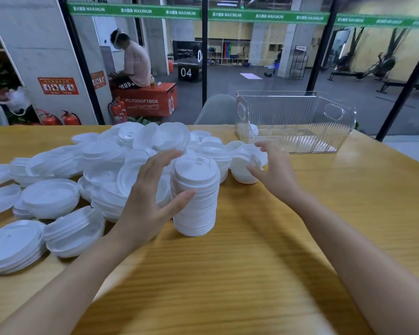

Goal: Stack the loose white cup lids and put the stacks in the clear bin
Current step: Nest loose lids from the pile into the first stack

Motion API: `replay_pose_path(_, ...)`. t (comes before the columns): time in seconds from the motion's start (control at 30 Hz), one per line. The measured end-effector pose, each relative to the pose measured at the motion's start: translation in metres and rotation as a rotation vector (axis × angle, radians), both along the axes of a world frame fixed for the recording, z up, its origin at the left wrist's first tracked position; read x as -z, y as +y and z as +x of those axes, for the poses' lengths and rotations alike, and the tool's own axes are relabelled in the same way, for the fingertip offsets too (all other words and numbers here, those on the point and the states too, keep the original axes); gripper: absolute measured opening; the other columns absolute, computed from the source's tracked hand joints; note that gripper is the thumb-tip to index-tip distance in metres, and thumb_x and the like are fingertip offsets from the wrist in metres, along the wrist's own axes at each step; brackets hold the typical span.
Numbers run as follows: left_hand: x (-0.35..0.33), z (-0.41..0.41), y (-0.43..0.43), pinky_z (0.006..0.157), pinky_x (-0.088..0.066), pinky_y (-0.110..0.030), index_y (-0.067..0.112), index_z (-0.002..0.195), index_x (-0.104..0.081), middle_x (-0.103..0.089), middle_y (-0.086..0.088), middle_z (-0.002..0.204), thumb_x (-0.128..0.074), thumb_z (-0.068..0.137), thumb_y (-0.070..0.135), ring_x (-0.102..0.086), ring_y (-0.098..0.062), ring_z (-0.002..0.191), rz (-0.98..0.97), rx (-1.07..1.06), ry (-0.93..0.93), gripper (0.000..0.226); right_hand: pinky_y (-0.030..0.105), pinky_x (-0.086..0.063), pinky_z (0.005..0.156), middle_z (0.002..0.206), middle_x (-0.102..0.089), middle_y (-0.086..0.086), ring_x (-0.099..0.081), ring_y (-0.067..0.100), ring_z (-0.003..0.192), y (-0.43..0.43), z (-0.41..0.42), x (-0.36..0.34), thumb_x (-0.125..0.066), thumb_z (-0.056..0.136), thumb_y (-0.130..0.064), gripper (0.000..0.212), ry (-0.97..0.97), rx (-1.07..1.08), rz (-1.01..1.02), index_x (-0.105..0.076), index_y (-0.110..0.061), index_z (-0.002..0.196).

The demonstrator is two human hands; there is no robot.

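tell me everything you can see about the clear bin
The clear bin is a see-through, ribbed, open-topped plastic box with oval handle cutouts in its end walls. It stands upright on the far right of the wooden table, beside the lid pile. A white shape shows through its left end; otherwise it looks empty.

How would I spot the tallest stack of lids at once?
On the yellow table, at the near edge of the heap of loose white lids, a tall stack stands by the left hand. It alone is an upright column; its neighbours are low or tipped.
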State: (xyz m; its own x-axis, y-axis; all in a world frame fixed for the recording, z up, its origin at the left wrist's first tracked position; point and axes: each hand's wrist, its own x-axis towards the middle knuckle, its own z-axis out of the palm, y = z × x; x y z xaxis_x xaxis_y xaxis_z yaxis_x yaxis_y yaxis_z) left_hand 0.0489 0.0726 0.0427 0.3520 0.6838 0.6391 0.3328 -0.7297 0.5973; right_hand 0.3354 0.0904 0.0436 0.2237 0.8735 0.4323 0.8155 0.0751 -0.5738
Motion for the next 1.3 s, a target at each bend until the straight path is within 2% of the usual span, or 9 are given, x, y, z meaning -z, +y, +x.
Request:
replay_pose_path(0.13, 0.007, -0.007, 0.001, 0.110, -0.036, -0.027, 0.033, 0.140, -0.040, -0.047, 0.014, 0.141, -0.060, 0.084, 0.050, -0.044, -0.016, 0.132, 0.001, -0.012, 0.004, 0.062, 0.032, -0.044, 0.080, 0.097, -0.064, 0.000, -0.058, 0.021, 0.100, 0.003, 0.001, 0.004, -0.070, 0.089, -0.019, 0.033, 0.102, 0.014, 0.048, -0.059, -0.019, 0.120)
replay_pose_path(0.27, 0.010, -0.011, 0.000, 0.108, -0.036, -0.021, 0.036, 0.139, -0.040, -0.047, 0.016, 0.138, -0.060, 0.084, 0.048, -0.046, -0.014, 0.130, -0.010, -0.013, -0.018, 0.059, 0.020, -0.045, 0.070, 0.079, -0.067, 0.000, -0.060, 0.009, 0.073, -0.018, -0.001, -0.012, -0.067, 0.092, -0.015, 0.024, 0.392, -0.095, 0.165, -0.057, -0.022, 0.113)
replay_pose_path(0.4, 0.011, -0.008, -0.003, 0.106, -0.035, -0.016, 0.039, 0.138, -0.038, -0.047, 0.017, 0.139, -0.059, 0.085, 0.046, -0.046, -0.011, 0.130, 0.013, -0.002, -0.017, 0.058, 0.022, -0.042, 0.059, 0.077, -0.068, 0.001, -0.059, 0.011, 0.065, -0.038, -0.001, -0.008, -0.063, 0.095, -0.020, 0.009, 0.611, -0.184, -0.174, -0.061, -0.024, 0.102)
replay_pose_path(0.5, 0.013, -0.006, -0.005, 0.108, -0.035, -0.020, 0.041, 0.138, -0.039, -0.046, 0.017, 0.141, -0.058, 0.086, 0.044, -0.044, -0.014, 0.133, 0.038, 0.010, -0.008, 0.055, 0.021, -0.041, 0.061, 0.076, -0.066, -0.005, -0.057, 0.009, 0.067, -0.041, 0.000, 0.015, -0.066, 0.093, -0.020, 0.004, 0.420, -0.157, -0.224, -0.064, -0.023, 0.095)
replay_pose_path(0.63, 0.013, -0.005, -0.007, 0.111, -0.035, -0.032, 0.046, 0.139, -0.038, -0.045, 0.016, 0.143, -0.056, 0.088, 0.041, -0.041, -0.016, 0.137, 0.080, 0.010, 0.004, 0.053, 0.012, -0.039, 0.074, 0.115, -0.062, -0.009, -0.056, 0.011, 0.094, -0.043, 0.002, 0.026, -0.067, 0.091, -0.034, 0.030, 0.129, -0.142, -0.169, -0.060, -0.027, 0.119)
replay_pose_path(0.73, 0.011, -0.004, -0.009, 0.111, -0.035, -0.036, 0.038, 0.139, -0.038, -0.045, 0.007, 0.144, -0.055, 0.090, 0.039, -0.039, -0.015, 0.138, 0.143, -0.002, 0.040, 0.052, 0.024, -0.038, 0.095, 0.132, -0.049, -0.017, -0.046, 0.008, 0.115, -0.050, 0.006, 0.027, -0.065, 0.075, -0.064, 0.059, 0.028, -0.299, -0.299, -0.046, -0.046, 0.127)
replay_pose_path(0.83, 0.009, -0.005, -0.010, 0.113, -0.033, -0.033, 0.031, 0.141, -0.040, -0.043, 0.001, 0.147, -0.054, 0.091, 0.036, -0.039, -0.017, 0.139, 0.174, -0.003, 0.068, 0.052, 0.035, -0.035, 0.107, 0.133, -0.044, -0.023, -0.041, 0.008, 0.124, -0.053, 0.005, 0.033, -0.060, 0.064, -0.073, 0.063, -0.116, -0.335, -0.348, -0.039, -0.058, 0.122)
replay_pose_path(1.1, 0.008, -0.007, -0.008, 0.113, -0.033, -0.029, 0.029, 0.141, -0.040, -0.045, -0.001, 0.146, -0.054, 0.092, 0.033, -0.040, -0.015, 0.138, 0.190, -0.028, 0.072, 0.051, 0.003, -0.031, 0.092, 0.122, -0.054, -0.016, -0.050, -0.006, 0.113, -0.054, -0.003, 0.027, -0.083, 0.078, -0.027, 0.038, 0.054, -0.374, -0.127, -0.062, -0.045, 0.105)
replay_pose_path(1.3, 0.007, -0.009, -0.007, 0.108, -0.038, -0.038, 0.028, 0.140, -0.040, -0.048, -0.003, 0.142, -0.054, 0.093, 0.032, -0.043, -0.020, 0.135, 0.190, -0.041, 0.050, 0.049, 0.026, -0.048, 0.093, 0.120, -0.055, -0.010, -0.055, 0.007, 0.112, -0.054, -0.010, 0.030, -0.072, 0.072, -0.052, 0.038, 0.185, -0.391, -0.150, -0.069, -0.044, 0.110)
